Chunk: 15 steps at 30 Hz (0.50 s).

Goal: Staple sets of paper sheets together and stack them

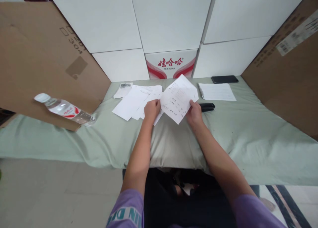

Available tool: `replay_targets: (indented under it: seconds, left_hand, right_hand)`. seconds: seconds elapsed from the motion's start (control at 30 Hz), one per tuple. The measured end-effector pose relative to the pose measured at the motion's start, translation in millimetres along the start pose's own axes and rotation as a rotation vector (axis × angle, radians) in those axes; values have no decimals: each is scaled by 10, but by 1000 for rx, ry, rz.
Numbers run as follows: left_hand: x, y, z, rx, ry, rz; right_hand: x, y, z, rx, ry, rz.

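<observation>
A written sheet [177, 99] is held, tilted, in front of the printed carton [171, 63]; whether one leaf or several is held cannot be told. Its left edge is pinched by the left hand [151, 111] and its lower right edge by the right hand [194, 113], the fingers of both being partly hidden. To the carton's front left, loose papers [131, 102] are overlapped, and to its front right a flat paper stack [217, 92], a black stapler-like object [207, 107] and a dark phone [225, 79] are placed. A water bottle [69, 112] is seen well to the carton's left.

The sheet could be creased or torn, it is judged, if its edges were pulled unevenly, since it is gripped at two points only. The loose papers might be dragged out of order by a lowered left hand, and the black stapler-like object could be knocked aside by the right, which is kept just beside it
</observation>
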<state>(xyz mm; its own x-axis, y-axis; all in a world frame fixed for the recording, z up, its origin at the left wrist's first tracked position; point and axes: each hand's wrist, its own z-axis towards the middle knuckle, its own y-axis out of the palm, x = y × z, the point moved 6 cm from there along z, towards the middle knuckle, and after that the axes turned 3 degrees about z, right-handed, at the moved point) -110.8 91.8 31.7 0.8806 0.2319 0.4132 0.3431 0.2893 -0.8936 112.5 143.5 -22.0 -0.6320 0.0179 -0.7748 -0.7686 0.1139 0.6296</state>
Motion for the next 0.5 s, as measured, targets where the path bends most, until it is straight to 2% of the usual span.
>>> replay_targets:
  seconds: [0.13,0.23,0.33,0.5]
  left_hand:
    - [-340,-96,49,142,-157,30]
    - [-470,-83,40,99,-228,14]
    - [-506,-19,62,40,-264,-115]
    - [-595,152,229,-53,-313,-370]
  right_hand:
    - [21,24,-69,-7,24,-162]
    - [85,50,-119,-59,8,-388]
    - [130,90,-156,-134,-67,-582]
    - [184,112,-178,-194,-36,-715]
